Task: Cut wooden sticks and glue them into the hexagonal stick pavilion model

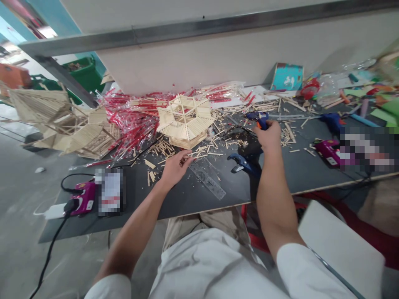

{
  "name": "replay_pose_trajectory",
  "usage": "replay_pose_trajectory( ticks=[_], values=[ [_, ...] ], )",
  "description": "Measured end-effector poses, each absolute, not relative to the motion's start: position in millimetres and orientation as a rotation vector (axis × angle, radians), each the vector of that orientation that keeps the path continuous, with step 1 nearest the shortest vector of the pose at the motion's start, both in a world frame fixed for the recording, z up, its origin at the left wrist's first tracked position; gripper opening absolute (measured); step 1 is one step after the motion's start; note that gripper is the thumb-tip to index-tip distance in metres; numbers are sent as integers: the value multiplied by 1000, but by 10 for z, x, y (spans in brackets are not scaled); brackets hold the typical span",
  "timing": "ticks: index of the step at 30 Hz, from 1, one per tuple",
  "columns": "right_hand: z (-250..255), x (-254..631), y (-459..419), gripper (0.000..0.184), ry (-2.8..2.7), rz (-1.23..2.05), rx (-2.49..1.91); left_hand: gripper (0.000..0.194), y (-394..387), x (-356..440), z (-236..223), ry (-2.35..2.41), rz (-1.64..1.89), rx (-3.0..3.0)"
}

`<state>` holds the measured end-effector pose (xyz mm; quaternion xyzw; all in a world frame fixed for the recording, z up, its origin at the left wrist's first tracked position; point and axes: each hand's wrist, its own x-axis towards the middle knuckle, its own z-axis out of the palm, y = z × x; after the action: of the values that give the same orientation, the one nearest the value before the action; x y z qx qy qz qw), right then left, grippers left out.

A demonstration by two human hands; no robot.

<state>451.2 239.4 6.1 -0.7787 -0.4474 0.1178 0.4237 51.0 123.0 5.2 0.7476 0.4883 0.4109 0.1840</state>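
Observation:
My left hand [177,168] is closed in a pinch at the near side of the wooden stick model [187,120], with a thin wooden stick [193,156] at its fingertips. A clear ruler [208,181] lies just below those fingers. Farther right, my right hand [269,135] wraps round a blue glue gun [261,118] with an orange trigger; its nozzle points left. Blue-handled cutters [245,164] rest on the table between my arms. The six-sided model has slatted roof panels and bars meeting at its centre.
A larger stick model [71,124] stands at the left. Red plastic wrappers [127,120] and scattered stick pieces [230,143] cover the back. A second blue glue gun [332,123] and a purple power socket [332,153] lie right; another purple socket [84,197] sits near left.

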Motion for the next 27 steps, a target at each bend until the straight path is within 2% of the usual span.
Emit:
replay_pose_trajectory(
  ticks=[5,11,17,27],
  values=[
    [69,4441,2429,67,-1078,316,-1784,23,1233,512,53,1343,1195,2178],
    [218,4289,2311,41,-1184,159,-1817,11,1228,536,93,1267,1189,2219],
    [360,4039,2194,39,-1262,-9,-1741,15,1230,545,147,1213,1273,2203],
    [458,3717,2043,33,-1473,-81,-1627,18,1241,503,110,1297,1297,2022]
  ],
)
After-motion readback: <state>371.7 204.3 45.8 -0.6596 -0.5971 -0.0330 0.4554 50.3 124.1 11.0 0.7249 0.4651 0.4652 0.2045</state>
